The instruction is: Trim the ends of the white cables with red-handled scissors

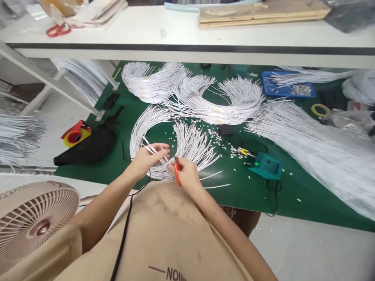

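Note:
My left hand (149, 158) is closed around a few white wires (150, 147), whose ends stick out past its fingers. Close beside it, my right hand (187, 171) grips a small cutting tool with orange-red handles (177, 173); its jaws are partly hidden by the fingers. The fingertips of my right hand are near the same wires. Beneath both hands lies a curved bundle of white wires (191, 144) on the green table mat (228, 171). Tiny cut white pieces (215, 136) are scattered just beyond the bundle.
More white wire bundles (222, 109) lie farther back under a white shelf (175, 35). To the right are a teal device (267, 166), a blue tray (288, 84) and plastic-wrapped wires (319, 144). A tape dispenser (76, 133), black pouch (90, 146) and fan (38, 226) stand left.

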### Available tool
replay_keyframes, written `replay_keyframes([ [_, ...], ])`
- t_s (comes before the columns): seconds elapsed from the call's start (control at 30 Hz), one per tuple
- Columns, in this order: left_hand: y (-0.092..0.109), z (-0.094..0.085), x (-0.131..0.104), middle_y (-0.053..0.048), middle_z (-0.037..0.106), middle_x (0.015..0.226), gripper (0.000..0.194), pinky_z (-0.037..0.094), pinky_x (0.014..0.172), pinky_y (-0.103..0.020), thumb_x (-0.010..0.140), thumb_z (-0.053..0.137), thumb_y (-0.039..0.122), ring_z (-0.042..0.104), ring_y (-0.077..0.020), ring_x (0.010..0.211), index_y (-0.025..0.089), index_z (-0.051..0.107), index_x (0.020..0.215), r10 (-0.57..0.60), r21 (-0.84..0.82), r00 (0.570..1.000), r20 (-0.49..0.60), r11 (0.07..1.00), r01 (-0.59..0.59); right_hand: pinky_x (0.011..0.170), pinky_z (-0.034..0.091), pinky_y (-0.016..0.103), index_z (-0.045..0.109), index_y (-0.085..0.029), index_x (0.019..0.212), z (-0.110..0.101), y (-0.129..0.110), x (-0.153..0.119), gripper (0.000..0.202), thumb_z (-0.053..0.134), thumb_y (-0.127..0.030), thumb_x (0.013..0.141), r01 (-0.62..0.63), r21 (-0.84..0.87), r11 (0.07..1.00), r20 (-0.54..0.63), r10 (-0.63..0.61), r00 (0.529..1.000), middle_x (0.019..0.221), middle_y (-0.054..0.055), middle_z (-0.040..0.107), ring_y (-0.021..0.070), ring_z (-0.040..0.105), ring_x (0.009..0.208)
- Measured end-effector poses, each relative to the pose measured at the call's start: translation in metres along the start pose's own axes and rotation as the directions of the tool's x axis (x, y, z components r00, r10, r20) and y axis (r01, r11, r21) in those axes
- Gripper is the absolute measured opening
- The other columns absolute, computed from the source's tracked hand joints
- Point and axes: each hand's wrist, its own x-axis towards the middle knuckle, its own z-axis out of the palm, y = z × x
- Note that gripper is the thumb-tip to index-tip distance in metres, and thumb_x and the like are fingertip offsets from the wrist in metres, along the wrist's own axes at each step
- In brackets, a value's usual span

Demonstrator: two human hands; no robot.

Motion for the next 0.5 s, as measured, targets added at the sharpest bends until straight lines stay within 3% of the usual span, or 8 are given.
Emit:
replay_keyframes([
  [0.23, -0.008, -0.003, 0.003, -0.009, 0.067, 0.095, 0.041, 0.046, 0.073, -0.03, 0.068, 0.067, 0.041, 0.061, -0.0218, 0.089, 0.016, 0.064, 0.1, 0.067, -0.028, 0.995, 0.073, 0.998, -0.065, 0.054, 0.037, 0.022, 0.067, -0.016, 0.071, 0.008, 0.0, -0.002, 0.024, 0.057, -0.038, 0.071, -0.06, 0.15, 0.987, -0.096, 0.075, 0.993, 0.06, 0.0, 0.06, 0.0118, 0.05, 0.055],
  [0.33, -0.009, 0.002, 0.003, -0.008, 0.067, 0.091, 0.032, 0.045, 0.076, -0.031, 0.07, 0.064, 0.041, 0.061, -0.02, 0.085, 0.014, 0.065, 0.089, 0.094, -0.005, 0.987, 0.13, 0.996, -0.094, 0.053, 0.037, 0.021, 0.066, -0.016, 0.071, 0.008, -0.003, -0.003, 0.025, 0.056, -0.039, 0.072, -0.053, 0.178, 0.983, -0.121, 0.076, 0.99, 0.06, -0.001, 0.06, 0.0116, 0.05, 0.055],
  [0.5, -0.014, 0.005, 0.004, 0.0, 0.06, 0.075, 0.027, 0.046, 0.075, -0.032, 0.073, 0.062, 0.041, 0.06, -0.0148, 0.075, 0.017, 0.052, 0.08, 0.055, -0.221, 0.998, 0.035, 0.974, -0.046, 0.052, 0.037, 0.021, 0.065, -0.015, 0.069, 0.007, -0.007, -0.005, 0.027, 0.056, -0.04, 0.071, -0.051, 0.198, 0.979, -0.19, 0.089, 0.978, 0.059, -0.001, 0.06, 0.0115, 0.049, 0.055],
])
